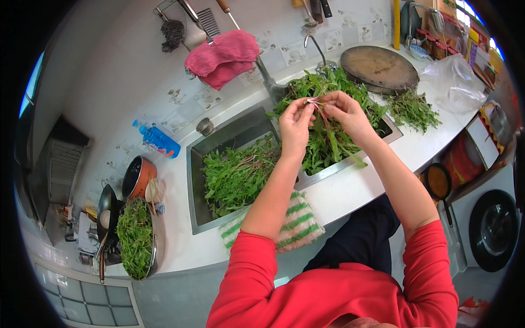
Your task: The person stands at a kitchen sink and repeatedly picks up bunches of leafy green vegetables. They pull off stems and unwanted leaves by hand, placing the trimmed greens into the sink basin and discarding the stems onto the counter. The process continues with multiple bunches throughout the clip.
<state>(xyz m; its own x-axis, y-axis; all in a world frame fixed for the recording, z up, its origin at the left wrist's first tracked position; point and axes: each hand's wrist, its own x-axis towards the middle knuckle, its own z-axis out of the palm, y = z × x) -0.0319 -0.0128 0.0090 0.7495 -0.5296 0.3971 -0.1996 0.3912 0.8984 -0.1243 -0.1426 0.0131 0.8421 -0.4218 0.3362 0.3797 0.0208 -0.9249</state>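
Observation:
Above the right basin of a steel double sink point(311, 179), my left hand point(296, 123) pinches the pale, pinkish stem ends of a small bunch of leafy greens point(324, 117). My right hand point(344, 112) has its fingertips on the same stems from the other side. Below both hands, a tall heap of greens point(348, 88) fills the right basin and rises over its rim. In the left basin lies another pile of greens point(238, 176), with reddish stems turned toward the middle.
A striped towel point(297, 219) hangs over the counter's front edge. Beyond the sink are a faucet point(270, 80), a pink cloth point(223, 55) and a round chopping board point(379, 67). Loose greens point(412, 108) lie beside it. Leftward stand a blue bottle point(160, 141), an orange pot point(140, 176) and a bowl of greens point(135, 240).

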